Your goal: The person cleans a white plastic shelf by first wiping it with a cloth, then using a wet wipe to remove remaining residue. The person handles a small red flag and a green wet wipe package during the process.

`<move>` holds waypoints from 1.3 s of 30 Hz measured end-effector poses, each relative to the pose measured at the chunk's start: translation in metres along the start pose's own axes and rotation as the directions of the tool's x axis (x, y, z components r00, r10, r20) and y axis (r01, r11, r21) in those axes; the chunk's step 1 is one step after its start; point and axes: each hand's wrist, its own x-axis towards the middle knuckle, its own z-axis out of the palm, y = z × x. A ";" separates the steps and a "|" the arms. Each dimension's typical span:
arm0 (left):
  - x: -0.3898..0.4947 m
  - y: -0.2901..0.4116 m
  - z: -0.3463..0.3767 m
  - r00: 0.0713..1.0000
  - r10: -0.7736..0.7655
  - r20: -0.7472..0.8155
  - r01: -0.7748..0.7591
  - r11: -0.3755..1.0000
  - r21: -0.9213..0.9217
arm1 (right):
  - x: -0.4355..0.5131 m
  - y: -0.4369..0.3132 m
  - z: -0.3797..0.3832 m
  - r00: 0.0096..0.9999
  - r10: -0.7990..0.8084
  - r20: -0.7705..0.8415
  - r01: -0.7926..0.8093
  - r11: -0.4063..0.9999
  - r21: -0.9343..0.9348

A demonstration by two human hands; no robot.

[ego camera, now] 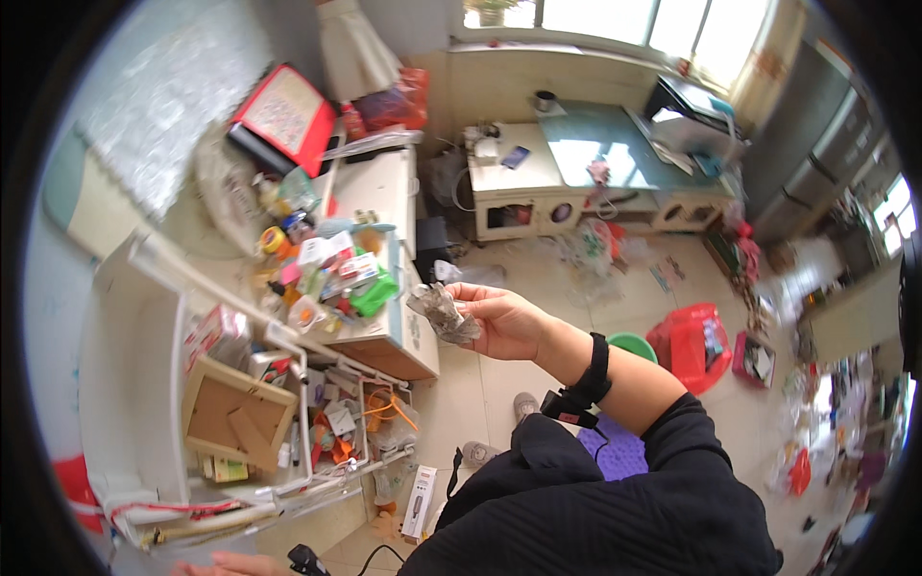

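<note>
My right hand (504, 320) pinches a crumpled, grey-brown stained wad (444, 314), perhaps paper or cloth, between thumb and fingers, above the tiled floor. Left of it, a white cabinet top bears a heap of small things, among them a green plastic bag (373, 294) and a roll of yellow tape (273, 240). My left hand (234, 564) shows only in part at the bottom left edge, below a white-framed rack; whether it holds anything is hidden. Inside the rack lie a wooden picture frame (205, 414), boxes and mixed small items.
A low white cabinet (518, 176) with a glass-topped part stands under the window. On the floor are a red plastic bag (677, 345), a green basin (631, 345), a pink-edged box (754, 360), a purple mat (619, 457) and a hairbrush box (420, 502). A grey fridge (807, 144) stands right.
</note>
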 end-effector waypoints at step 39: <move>0.043 0.948 0.263 0.404 0.871 -0.280 0.423 -0.449 -0.787 | -0.497 -0.209 -0.209 -0.548 -0.791 -0.274 -0.450 0.554 -0.701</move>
